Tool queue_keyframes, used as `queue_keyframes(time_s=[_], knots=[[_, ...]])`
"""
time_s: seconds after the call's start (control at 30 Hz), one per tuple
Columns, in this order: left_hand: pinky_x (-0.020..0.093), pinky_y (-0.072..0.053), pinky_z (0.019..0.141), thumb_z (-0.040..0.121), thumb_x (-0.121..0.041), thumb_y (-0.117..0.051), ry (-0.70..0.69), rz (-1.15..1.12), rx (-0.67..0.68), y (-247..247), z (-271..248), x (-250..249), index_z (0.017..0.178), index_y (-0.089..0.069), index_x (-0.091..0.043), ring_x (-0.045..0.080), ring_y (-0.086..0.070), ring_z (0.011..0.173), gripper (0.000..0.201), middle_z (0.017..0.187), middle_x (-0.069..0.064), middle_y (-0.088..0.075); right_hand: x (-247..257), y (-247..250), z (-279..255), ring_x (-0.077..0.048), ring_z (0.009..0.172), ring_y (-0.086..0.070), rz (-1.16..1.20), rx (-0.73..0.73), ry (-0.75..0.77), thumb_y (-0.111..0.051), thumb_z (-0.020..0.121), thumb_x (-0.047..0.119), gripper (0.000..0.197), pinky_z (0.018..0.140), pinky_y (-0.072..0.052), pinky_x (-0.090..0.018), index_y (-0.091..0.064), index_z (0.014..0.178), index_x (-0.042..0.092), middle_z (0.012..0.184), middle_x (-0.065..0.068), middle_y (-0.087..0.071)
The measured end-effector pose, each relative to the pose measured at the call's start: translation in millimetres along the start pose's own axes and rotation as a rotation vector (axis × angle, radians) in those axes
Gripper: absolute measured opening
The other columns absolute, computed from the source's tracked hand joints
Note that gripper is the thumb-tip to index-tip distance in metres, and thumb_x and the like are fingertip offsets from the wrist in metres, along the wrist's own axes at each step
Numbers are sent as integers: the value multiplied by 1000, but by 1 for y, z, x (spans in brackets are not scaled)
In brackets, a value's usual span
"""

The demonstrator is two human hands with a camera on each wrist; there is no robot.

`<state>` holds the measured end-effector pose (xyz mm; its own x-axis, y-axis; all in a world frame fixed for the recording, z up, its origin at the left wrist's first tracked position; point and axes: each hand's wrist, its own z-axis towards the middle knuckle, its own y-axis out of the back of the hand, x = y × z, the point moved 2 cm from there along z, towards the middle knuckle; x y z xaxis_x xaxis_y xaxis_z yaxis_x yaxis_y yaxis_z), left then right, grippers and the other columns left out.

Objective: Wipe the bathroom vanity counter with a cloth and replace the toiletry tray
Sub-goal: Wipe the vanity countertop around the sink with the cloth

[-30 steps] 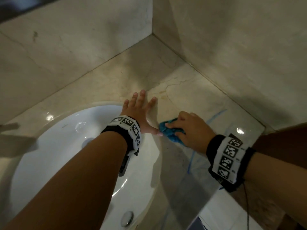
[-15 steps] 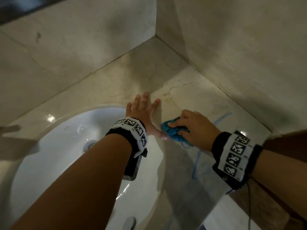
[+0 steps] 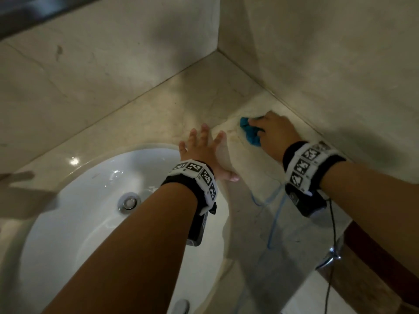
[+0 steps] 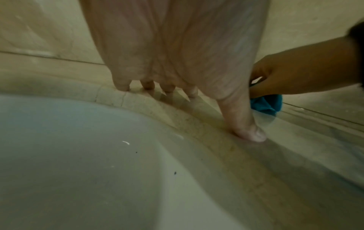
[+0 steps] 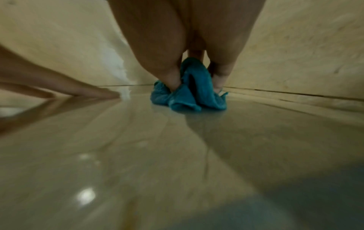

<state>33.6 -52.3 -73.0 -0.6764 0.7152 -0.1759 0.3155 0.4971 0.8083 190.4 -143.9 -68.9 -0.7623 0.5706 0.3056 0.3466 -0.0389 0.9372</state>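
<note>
A bunched teal cloth (image 3: 249, 132) lies on the beige marble counter (image 3: 199, 98) close to the right wall. My right hand (image 3: 275, 134) grips it with thumb and fingers curled round the folds (image 5: 189, 87) and presses it onto the stone. My left hand (image 3: 204, 150) lies flat with spread straight fingers on the counter beside the basin rim, its thumb (image 4: 244, 123) pointing toward the cloth (image 4: 265, 105). No toiletry tray is in view.
A white oval basin (image 3: 95, 211) with a chrome drain (image 3: 128, 201) fills the lower left. Marble walls (image 3: 317, 53) meet in a corner behind the counter. A thin blue line (image 3: 275, 214) shows on the glossy counter. A chrome fitting (image 3: 331, 257) stands at the counter's right end.
My right hand has pushed the cloth away from my left thumb, up and right toward the side wall. The left hand stays flat in about the same place.
</note>
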Motion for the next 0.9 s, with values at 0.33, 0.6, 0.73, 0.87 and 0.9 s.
queue_keyframes(time_s=[0.33,0.6,0.73,0.87,0.9], knots=[[57,2,115,59,-76,-66,-13,-16,-30,-5,3,2,148,10,-40,30,21,144,122,156,-1,25,-33,14,4,-34,117,-51,70,-27,-122,-48,93,9,39,91,-35,-22,-56,130,13,131,-19,-52],[60,2,114,56,-76,-67,6,-45,-51,-2,5,-3,147,7,-43,32,20,143,122,156,0,25,-3,-1,-48,-32,108,-53,80,15,-53,-46,95,10,35,74,-37,-11,-56,128,8,120,-19,-54],[57,-2,116,59,-75,-67,12,-10,-57,3,2,-7,149,2,-39,32,16,144,120,157,2,21,6,-10,-75,-33,106,-51,19,102,92,-47,95,12,36,79,-31,-17,-56,130,13,116,-16,-54],[54,2,117,70,-73,-59,-69,-13,-140,1,-4,-31,148,-10,-43,29,19,144,97,158,-1,20,-35,9,-52,-32,110,-54,38,46,-57,-47,94,11,36,83,-36,-21,-58,128,15,120,-16,-58],[55,3,116,71,-74,-58,-87,-17,-127,-3,-4,-39,148,-8,-44,29,20,144,97,157,-2,21,-49,17,-45,-33,113,-54,35,1,-148,-46,93,11,37,88,-38,-24,-57,128,15,124,-15,-58]])
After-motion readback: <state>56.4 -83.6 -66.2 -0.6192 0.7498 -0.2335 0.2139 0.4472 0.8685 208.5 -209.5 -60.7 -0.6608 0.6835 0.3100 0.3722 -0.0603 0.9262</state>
